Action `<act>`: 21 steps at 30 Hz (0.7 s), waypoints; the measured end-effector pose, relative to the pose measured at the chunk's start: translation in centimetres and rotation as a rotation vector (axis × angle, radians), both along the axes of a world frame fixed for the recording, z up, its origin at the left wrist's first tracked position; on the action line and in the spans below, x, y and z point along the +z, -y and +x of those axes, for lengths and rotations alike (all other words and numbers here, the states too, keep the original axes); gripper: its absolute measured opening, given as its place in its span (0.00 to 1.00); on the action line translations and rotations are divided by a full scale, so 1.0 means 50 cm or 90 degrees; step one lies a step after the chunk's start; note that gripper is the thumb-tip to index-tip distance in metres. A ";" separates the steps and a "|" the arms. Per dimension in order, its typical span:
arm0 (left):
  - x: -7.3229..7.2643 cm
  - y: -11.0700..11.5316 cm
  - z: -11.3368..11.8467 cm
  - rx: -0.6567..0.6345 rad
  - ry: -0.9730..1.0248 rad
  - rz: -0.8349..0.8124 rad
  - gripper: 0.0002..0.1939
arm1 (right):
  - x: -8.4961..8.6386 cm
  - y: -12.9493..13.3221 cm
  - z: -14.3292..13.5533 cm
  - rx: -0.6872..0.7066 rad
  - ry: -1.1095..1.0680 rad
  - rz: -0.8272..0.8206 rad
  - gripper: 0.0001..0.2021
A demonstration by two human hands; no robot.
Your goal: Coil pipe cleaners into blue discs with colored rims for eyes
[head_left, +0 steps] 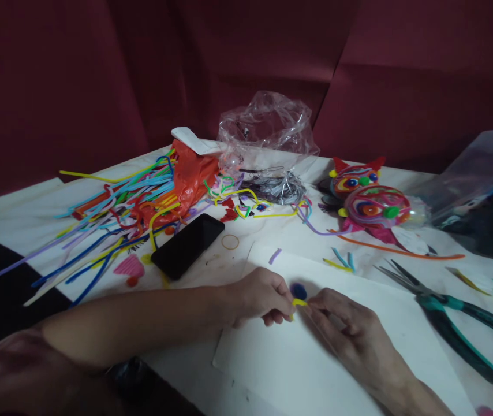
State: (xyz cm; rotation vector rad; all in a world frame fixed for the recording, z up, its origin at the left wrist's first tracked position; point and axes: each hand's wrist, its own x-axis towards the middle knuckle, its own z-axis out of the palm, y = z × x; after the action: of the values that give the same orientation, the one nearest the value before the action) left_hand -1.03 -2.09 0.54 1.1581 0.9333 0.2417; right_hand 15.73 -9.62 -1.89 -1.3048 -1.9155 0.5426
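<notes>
A short yellow pipe cleaner (299, 302) is stretched between my two hands, above a sheet of white paper (281, 370). My left hand (259, 297) pinches its left end, which bends downward under the fingers. At the other end, the thumb and fingertips of my right hand (350, 323) are closed on it. Just behind the pipe cleaner, a dark blue round piece (298, 290) rests on the paper. A short purple strip (275, 256) lies farther back near the paper's edge.
Needle-nose pliers (432, 303) lie partly spread at right. Two colourful decorated figures (376, 205) stand behind them. At left are a black phone (189, 245) and many loose pipe cleaners (112, 208) spilling from a red bag (194, 176). A clear plastic bag (268, 127) sits at the back.
</notes>
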 end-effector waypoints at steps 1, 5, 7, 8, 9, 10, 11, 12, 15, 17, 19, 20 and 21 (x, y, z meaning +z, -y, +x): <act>-0.001 0.000 0.000 0.004 -0.001 0.005 0.07 | -0.001 0.000 0.001 -0.003 0.001 0.002 0.10; -0.003 0.004 -0.001 0.004 0.000 0.021 0.06 | -0.012 -0.001 0.006 -0.026 -0.006 -0.013 0.10; -0.001 0.007 -0.002 -0.002 0.002 0.025 0.06 | -0.018 -0.001 0.008 -0.034 -0.014 -0.039 0.11; 0.000 0.009 -0.002 -0.005 0.002 0.027 0.05 | -0.020 -0.001 0.008 -0.035 -0.020 -0.060 0.11; 0.001 0.010 -0.002 -0.009 0.002 0.029 0.05 | -0.021 -0.001 0.009 -0.034 -0.031 -0.083 0.12; 0.003 0.011 -0.002 -0.014 0.000 0.030 0.06 | -0.022 -0.002 0.009 -0.035 -0.047 -0.111 0.12; 0.005 0.012 -0.002 -0.020 -0.003 0.032 0.06 | -0.022 -0.002 0.010 -0.038 -0.065 -0.138 0.12; 0.007 0.012 -0.002 -0.027 -0.006 0.033 0.06 | -0.021 -0.003 0.011 -0.046 -0.086 -0.159 0.12; 0.012 0.013 -0.002 -0.042 -0.015 0.039 0.06 | -0.015 -0.006 0.016 -0.053 -0.137 -0.194 0.13; 0.012 0.014 -0.003 -0.048 -0.017 0.041 0.06 | -0.008 -0.008 0.020 -0.034 -0.147 -0.215 0.14; 0.009 0.015 -0.005 -0.053 -0.019 0.041 0.06 | -0.002 -0.009 0.021 -0.019 -0.140 -0.236 0.15; 0.008 0.016 -0.005 -0.056 -0.019 0.039 0.06 | 0.000 -0.008 0.020 -0.020 -0.135 -0.240 0.15; 0.007 0.016 -0.006 -0.058 -0.019 0.038 0.06 | 0.001 -0.008 0.019 -0.016 -0.129 -0.243 0.15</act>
State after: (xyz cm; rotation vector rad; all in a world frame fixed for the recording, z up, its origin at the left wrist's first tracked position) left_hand -1.33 -2.90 0.87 1.2585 0.9021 0.1798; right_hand 16.71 -9.22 -1.85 -1.4425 -1.6776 1.0252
